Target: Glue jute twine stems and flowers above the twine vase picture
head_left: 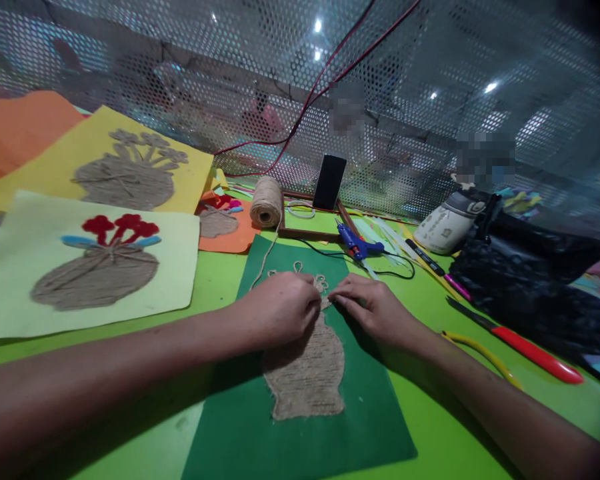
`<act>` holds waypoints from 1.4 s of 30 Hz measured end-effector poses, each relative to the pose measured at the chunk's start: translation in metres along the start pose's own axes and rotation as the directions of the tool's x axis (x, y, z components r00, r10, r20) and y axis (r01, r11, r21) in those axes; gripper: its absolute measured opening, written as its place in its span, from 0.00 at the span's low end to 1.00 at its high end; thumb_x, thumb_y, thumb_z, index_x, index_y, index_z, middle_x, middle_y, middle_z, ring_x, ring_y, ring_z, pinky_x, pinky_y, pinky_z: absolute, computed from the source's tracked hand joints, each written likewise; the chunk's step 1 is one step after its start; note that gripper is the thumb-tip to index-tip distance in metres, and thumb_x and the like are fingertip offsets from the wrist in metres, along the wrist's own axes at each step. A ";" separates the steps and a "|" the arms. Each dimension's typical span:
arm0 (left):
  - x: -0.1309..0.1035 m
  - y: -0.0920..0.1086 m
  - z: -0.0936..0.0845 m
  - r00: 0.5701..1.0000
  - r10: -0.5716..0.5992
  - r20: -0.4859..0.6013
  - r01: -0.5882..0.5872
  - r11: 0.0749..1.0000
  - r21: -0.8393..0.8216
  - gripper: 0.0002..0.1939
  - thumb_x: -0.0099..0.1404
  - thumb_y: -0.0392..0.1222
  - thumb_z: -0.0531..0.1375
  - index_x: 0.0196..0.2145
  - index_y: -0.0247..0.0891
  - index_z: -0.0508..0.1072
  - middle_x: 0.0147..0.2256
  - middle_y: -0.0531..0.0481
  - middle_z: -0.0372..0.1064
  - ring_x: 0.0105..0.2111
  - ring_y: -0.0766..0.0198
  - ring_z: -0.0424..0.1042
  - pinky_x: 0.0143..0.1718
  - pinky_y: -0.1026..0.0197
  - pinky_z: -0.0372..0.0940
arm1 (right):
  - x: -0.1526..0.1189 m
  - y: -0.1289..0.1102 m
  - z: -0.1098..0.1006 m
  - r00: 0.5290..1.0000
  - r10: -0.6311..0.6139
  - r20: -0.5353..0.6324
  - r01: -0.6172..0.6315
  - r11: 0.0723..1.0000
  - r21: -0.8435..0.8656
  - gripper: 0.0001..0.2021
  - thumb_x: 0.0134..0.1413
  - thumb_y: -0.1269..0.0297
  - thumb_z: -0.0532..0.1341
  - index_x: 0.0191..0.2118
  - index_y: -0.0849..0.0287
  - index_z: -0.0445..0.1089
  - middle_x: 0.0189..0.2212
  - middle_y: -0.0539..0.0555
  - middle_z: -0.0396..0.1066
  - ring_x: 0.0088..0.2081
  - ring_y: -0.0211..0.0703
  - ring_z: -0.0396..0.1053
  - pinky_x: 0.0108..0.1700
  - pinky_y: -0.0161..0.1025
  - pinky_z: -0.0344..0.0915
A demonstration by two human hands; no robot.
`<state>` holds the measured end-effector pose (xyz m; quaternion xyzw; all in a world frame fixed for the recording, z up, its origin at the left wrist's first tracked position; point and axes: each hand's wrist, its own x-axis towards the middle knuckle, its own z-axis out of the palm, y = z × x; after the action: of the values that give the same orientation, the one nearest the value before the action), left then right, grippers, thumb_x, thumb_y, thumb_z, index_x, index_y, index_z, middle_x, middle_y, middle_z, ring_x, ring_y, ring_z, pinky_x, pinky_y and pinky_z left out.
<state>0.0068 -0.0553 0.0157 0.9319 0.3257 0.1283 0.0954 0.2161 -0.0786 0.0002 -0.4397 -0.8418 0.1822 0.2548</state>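
Observation:
A dark green sheet lies in front of me with a vase shape made of jute twine on it. Small twine flower loops stand above the vase's neck. My left hand is closed over the upper left of the vase, its fingertips pinching near the neck on the twine there. My right hand reaches in from the other side, thumb and forefinger pinched at the same twine by the flowers. A strand runs from the twine spool down behind my left hand. The fingers partly hide the neck.
Finished twine vase pictures lie left on a pale yellow sheet and a yellow sheet. A blue glue gun rests beyond my hands. Right are a red-handled knife, yellow-handled tool, black bag and white bottle.

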 end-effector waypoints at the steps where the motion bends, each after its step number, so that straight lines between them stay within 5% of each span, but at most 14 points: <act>1: 0.000 0.000 0.000 1.000 -0.001 -0.001 0.001 1.000 0.001 0.13 0.66 0.36 0.54 0.26 0.35 0.75 0.27 0.48 0.69 0.25 0.65 0.65 0.26 0.63 0.55 | 0.000 -0.001 0.000 1.000 0.006 -0.004 -0.006 1.000 0.011 0.10 0.62 0.71 0.56 0.37 0.59 0.76 0.34 0.56 0.72 0.37 0.42 0.69 0.41 0.40 0.66; 9: -0.003 -0.003 -0.002 1.000 0.008 -0.015 -0.008 1.000 0.016 0.12 0.65 0.35 0.54 0.30 0.37 0.76 0.30 0.48 0.70 0.26 0.65 0.65 0.26 0.63 0.53 | 0.002 0.000 -0.004 0.966 0.182 -0.185 -0.170 0.982 0.080 0.03 0.51 0.69 0.61 0.28 0.58 0.66 0.24 0.50 0.67 0.27 0.40 0.64 0.31 0.38 0.61; 17: -0.014 0.001 -0.040 0.973 -0.118 -0.197 0.107 0.992 -0.065 0.06 0.59 0.36 0.56 0.25 0.37 0.64 0.23 0.54 0.63 0.22 0.67 0.60 0.24 0.64 0.50 | 0.005 -0.007 -0.015 0.932 0.266 -0.246 -0.200 0.944 0.263 0.12 0.53 0.55 0.62 0.27 0.56 0.63 0.15 0.45 0.62 0.18 0.35 0.58 0.20 0.34 0.55; 19: -0.019 -0.002 -0.045 0.929 -0.190 -0.318 0.159 0.980 -0.121 0.09 0.57 0.35 0.54 0.21 0.38 0.58 0.19 0.56 0.57 0.20 0.69 0.56 0.23 0.64 0.49 | 0.005 -0.010 -0.020 0.918 0.259 -0.300 -0.183 0.949 0.258 0.15 0.52 0.53 0.62 0.24 0.56 0.63 0.14 0.43 0.57 0.17 0.34 0.54 0.21 0.34 0.52; 22: -0.025 -0.018 -0.046 0.800 -0.263 -0.540 0.200 0.964 -0.173 0.13 0.55 0.35 0.52 0.17 0.39 0.51 0.17 0.57 0.49 0.20 0.69 0.52 0.24 0.64 0.49 | 0.006 -0.008 -0.025 0.891 0.246 -0.381 -0.165 0.958 0.233 0.21 0.54 0.49 0.60 0.18 0.56 0.57 0.15 0.43 0.52 0.19 0.33 0.50 0.22 0.34 0.51; 26: -0.031 -0.056 -0.039 0.717 -0.319 -0.620 0.283 0.946 -0.159 0.16 0.57 0.38 0.53 0.17 0.39 0.48 0.17 0.57 0.46 0.21 0.68 0.51 0.26 0.63 0.49 | 0.008 0.003 -0.023 0.861 0.261 -0.436 -0.183 0.960 0.214 0.22 0.51 0.49 0.61 0.16 0.56 0.57 0.14 0.45 0.54 0.20 0.34 0.53 0.23 0.35 0.53; 33: -0.033 -0.093 -0.029 0.824 -0.313 -0.473 0.286 0.949 -0.129 0.16 0.62 0.45 0.54 0.19 0.38 0.57 0.19 0.55 0.55 0.22 0.67 0.55 0.24 0.64 0.48 | 0.012 0.014 -0.026 0.876 0.264 -0.404 -0.196 0.960 0.201 0.12 0.49 0.55 0.62 0.32 0.60 0.75 0.25 0.52 0.73 0.25 0.39 0.65 0.28 0.37 0.63; 38: -0.032 -0.091 -0.033 0.887 -0.233 -0.399 0.195 0.971 -0.135 0.12 0.61 0.45 0.57 0.23 0.37 0.64 0.24 0.53 0.63 0.26 0.66 0.60 0.28 0.65 0.55 | 0.009 0.020 -0.064 0.884 0.263 -0.386 -0.229 0.964 0.132 0.16 0.54 0.53 0.60 0.36 0.62 0.76 0.26 0.54 0.74 0.25 0.41 0.68 0.28 0.38 0.65; 42: -0.032 -0.087 -0.034 0.900 -0.202 -0.386 0.150 0.976 -0.159 0.10 0.61 0.43 0.56 0.24 0.37 0.64 0.24 0.53 0.64 0.25 0.67 0.61 0.28 0.65 0.57 | 0.002 0.034 -0.092 0.929 0.273 -0.251 -0.284 0.959 -0.006 0.15 0.59 0.54 0.60 0.37 0.62 0.75 0.25 0.52 0.72 0.27 0.42 0.70 0.29 0.39 0.67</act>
<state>-0.0783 -0.0054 0.0192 0.8447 0.4126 0.3271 0.0964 0.2916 -0.0512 0.0571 -0.5791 -0.7361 0.1423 0.3201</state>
